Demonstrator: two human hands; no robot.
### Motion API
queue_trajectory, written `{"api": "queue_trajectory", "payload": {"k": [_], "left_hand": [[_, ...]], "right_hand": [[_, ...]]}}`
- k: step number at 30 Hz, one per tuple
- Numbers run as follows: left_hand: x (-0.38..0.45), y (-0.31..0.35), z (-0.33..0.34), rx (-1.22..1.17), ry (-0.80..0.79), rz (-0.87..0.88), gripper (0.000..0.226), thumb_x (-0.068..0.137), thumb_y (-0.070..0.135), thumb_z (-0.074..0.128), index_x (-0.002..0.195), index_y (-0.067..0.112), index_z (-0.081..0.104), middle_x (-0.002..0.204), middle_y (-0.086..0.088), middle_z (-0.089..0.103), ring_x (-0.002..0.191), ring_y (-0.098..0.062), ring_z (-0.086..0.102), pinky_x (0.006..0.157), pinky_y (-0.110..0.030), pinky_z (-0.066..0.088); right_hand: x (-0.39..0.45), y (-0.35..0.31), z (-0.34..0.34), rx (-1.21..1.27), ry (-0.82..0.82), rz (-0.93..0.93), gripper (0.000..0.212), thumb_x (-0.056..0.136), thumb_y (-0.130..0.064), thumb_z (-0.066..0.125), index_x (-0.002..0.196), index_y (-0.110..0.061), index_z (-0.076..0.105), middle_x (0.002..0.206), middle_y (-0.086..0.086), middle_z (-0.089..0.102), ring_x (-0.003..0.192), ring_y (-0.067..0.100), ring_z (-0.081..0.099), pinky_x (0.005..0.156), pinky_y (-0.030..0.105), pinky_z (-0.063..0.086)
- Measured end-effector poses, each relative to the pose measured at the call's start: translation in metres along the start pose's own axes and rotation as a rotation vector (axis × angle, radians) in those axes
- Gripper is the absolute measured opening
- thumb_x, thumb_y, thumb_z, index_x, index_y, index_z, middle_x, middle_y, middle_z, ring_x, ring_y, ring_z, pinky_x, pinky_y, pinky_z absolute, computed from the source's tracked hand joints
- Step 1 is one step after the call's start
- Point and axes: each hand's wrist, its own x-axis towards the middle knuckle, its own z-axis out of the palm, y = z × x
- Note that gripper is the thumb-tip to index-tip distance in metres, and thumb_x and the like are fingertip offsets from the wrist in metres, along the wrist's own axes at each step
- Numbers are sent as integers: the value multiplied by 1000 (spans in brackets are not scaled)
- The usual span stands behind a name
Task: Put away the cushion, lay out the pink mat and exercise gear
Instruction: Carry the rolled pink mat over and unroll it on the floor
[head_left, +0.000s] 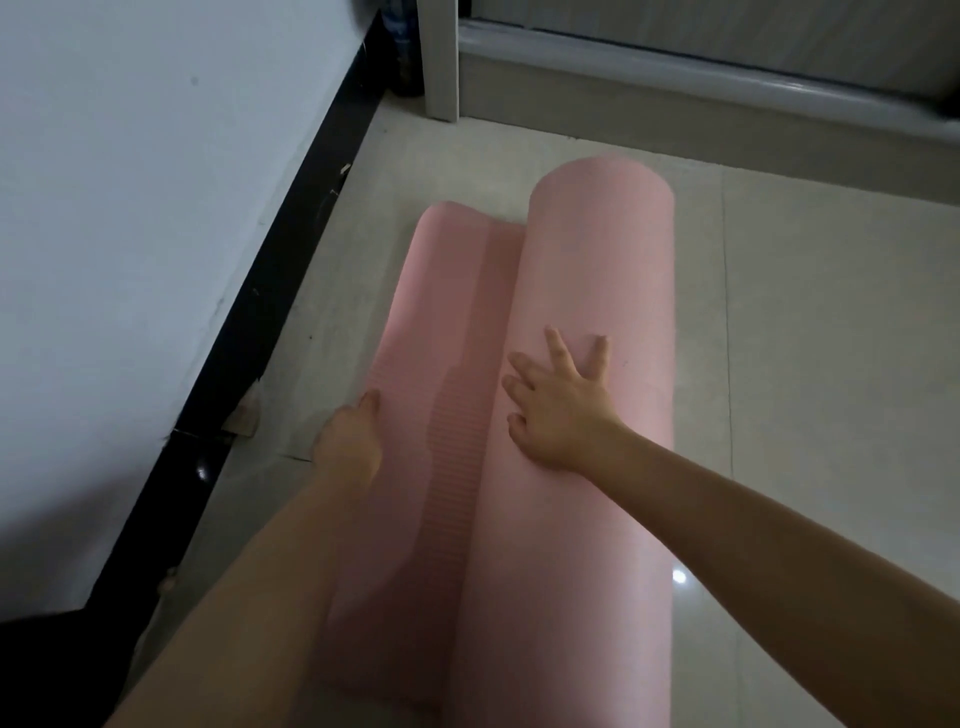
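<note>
**Clerk:** Item one?

**Checker:** Pink exercise mat, foam, ribbed on the inner face. On the pale tiled floor, mostly rolled up. The roll's long axis runs away from the wearer, roughly parallel to the black skirting board on the left. A short unrolled flap lies flat between the roll and that wall.

**Clerk:** Hands?

**Checker:** Right hand: open, fingers spread, palm flat on top of the roll toward its left flank. Pressing, not gripping. Left hand: at the flap's outer edge, thumb on the pink surface. The other fingers are hidden, so whether it pinches the edge or only rests there, I cannot tell.

**Clerk:** Which relation governs the next move?

**Checker:** The roll sits directly under the right palm, with open tile to its right and the flap to its left. Judged from that, unrolling means pushing sideways, rightward, across the long axis, with the left hand pinning the free edge. The right hand is the nearer one for that push.

**Clerk:** Cushion, other gear?

**Checker:** None in view.
</note>
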Motion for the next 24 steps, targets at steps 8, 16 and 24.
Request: {"api": "queue_trajectory", "payload": {"k": [8,16,24], "left_hand": [[6,-5,9,-190,-55,-86,46,100,25,28,144,11,32,135,-22,47,122,-35,47,106,-39,32],[-18,2,18,210,234,158,42,93,8,36,135,11,39,130,-19,42,118,-34,40,97,-42,36],[-27,12,23,-521,141,-206,46,99,35,33,130,2,42,129,-24,44,119,-37,44,100,-42,33]], "right_hand": [[-4,7,4,5,-10,6,56,92,-43,23,145,-25,20,158,-5,8,144,32,-16,102,73,-8],[-3,0,9,48,31,55,54,92,-46,26,141,-23,30,156,-3,13,143,32,-14,102,73,-6],[0,-3,14,85,97,119,52,90,-44,30,137,-23,36,155,-2,16,144,30,-9,101,74,-5]]}}
